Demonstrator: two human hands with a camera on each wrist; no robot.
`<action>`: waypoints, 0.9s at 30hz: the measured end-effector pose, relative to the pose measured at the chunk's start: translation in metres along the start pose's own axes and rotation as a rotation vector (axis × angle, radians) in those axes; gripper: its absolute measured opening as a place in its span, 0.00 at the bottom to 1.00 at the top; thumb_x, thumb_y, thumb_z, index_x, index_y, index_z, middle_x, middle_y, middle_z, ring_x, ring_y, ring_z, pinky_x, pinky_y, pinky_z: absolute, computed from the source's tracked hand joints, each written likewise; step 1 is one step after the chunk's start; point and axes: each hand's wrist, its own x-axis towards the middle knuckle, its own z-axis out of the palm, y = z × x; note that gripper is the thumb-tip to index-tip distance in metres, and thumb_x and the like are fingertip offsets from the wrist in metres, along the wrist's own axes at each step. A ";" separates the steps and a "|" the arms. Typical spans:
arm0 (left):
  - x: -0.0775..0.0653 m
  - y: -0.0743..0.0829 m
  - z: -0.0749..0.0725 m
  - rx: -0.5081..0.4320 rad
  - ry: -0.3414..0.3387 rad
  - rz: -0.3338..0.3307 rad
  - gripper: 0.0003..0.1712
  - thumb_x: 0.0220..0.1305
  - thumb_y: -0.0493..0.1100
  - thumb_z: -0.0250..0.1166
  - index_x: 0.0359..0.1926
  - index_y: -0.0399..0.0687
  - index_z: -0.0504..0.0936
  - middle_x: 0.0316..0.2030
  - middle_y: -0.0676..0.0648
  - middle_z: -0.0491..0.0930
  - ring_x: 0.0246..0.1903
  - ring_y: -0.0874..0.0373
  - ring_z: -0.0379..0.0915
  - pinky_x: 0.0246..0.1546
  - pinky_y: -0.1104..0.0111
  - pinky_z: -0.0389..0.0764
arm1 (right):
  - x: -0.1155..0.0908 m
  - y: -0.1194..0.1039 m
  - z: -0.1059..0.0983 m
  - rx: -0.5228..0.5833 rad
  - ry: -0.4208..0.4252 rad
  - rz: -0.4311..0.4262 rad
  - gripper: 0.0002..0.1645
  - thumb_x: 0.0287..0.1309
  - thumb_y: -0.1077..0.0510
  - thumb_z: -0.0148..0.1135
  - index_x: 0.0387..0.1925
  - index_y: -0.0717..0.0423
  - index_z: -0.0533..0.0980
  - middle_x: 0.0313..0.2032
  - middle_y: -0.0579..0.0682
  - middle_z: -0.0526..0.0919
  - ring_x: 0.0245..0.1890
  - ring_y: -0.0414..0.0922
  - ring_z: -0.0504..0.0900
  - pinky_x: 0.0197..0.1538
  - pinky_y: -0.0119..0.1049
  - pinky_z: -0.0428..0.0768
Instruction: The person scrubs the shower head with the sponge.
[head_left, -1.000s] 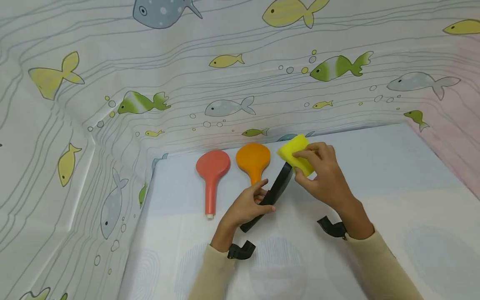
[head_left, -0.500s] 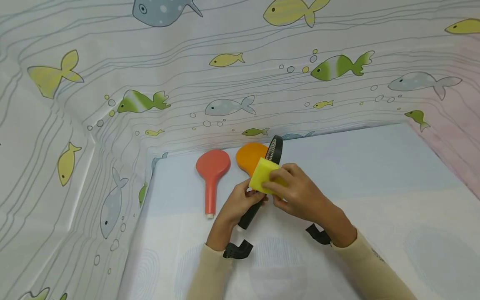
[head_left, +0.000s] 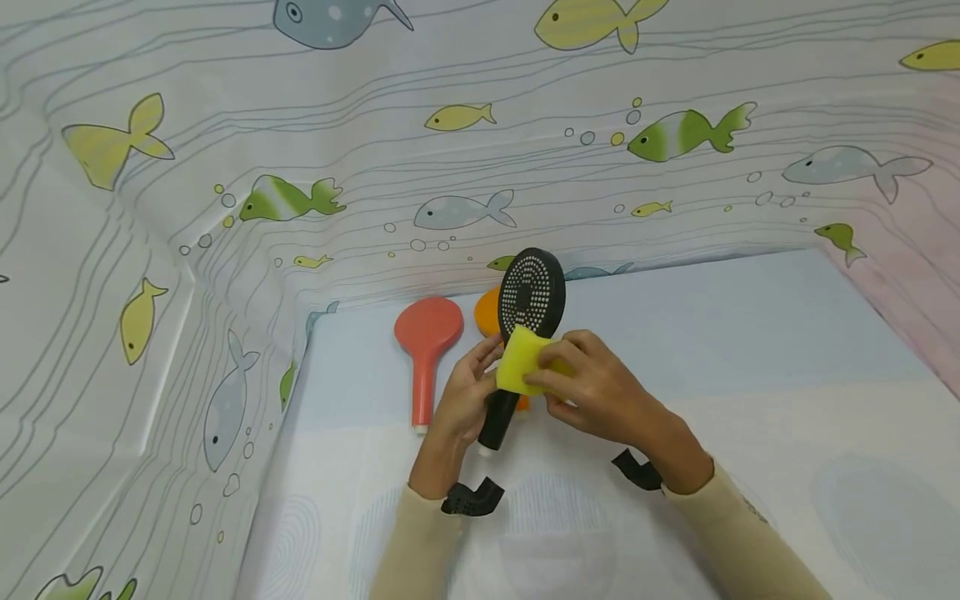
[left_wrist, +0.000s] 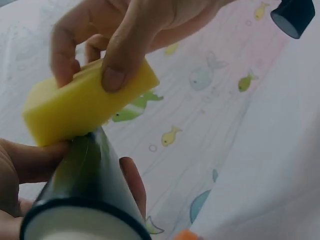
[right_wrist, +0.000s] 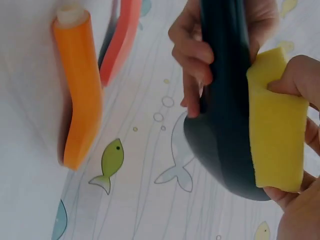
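A black shower head (head_left: 531, 292) is tilted up over the table, its dotted spray face showing in the head view. My left hand (head_left: 459, 407) holds it by the handle; in the right wrist view the fingers (right_wrist: 192, 57) curl along the handle's side. Between the thumb and fingers of my right hand (head_left: 603, 390) is a yellow sponge (head_left: 517, 362), which overlaps the upper handle in the head view. The left wrist view shows the sponge (left_wrist: 75, 112) laid across the black handle (left_wrist: 95, 175), with the right thumb pressed on its side.
A red shower head (head_left: 427, 329) lies on the table left of my hands. An orange one (head_left: 487, 312) lies behind the black one, mostly hidden in the head view. A fish-patterned sheet (head_left: 360, 150) rises behind the pale tabletop (head_left: 750, 333).
The black shower head has turned from edge-on to show its spray face. My right hand has brought the sponge left and down from the head end to the upper handle.
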 end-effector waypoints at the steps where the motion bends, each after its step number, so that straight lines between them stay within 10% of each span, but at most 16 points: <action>1: 0.000 0.001 0.000 -0.012 -0.009 0.005 0.36 0.69 0.30 0.55 0.75 0.39 0.56 0.65 0.38 0.65 0.48 0.59 0.77 0.50 0.72 0.83 | 0.000 0.001 -0.002 -0.015 0.011 0.002 0.17 0.44 0.63 0.70 0.40 0.48 0.84 0.44 0.52 0.79 0.46 0.54 0.72 0.51 0.44 0.78; 15: 0.000 0.001 0.003 -0.077 -0.102 -0.060 0.41 0.63 0.26 0.59 0.72 0.51 0.55 0.53 0.46 0.75 0.41 0.57 0.76 0.39 0.67 0.84 | -0.011 0.033 -0.025 -0.016 0.264 0.266 0.17 0.48 0.64 0.64 0.43 0.62 0.82 0.47 0.65 0.75 0.48 0.64 0.68 0.48 0.50 0.69; 21: 0.001 -0.005 0.009 0.008 -0.140 -0.073 0.42 0.62 0.27 0.61 0.71 0.58 0.55 0.51 0.49 0.76 0.41 0.56 0.74 0.40 0.69 0.82 | -0.017 0.044 -0.033 -0.052 0.222 0.420 0.22 0.48 0.68 0.68 0.48 0.61 0.80 0.50 0.65 0.73 0.52 0.63 0.66 0.45 0.50 0.73; 27: 0.002 -0.008 0.012 0.077 -0.096 -0.045 0.39 0.61 0.29 0.63 0.72 0.48 0.62 0.53 0.47 0.73 0.42 0.56 0.71 0.40 0.72 0.81 | -0.018 0.044 -0.027 -0.068 0.150 0.360 0.22 0.47 0.67 0.69 0.48 0.62 0.80 0.50 0.64 0.74 0.52 0.62 0.68 0.50 0.55 0.76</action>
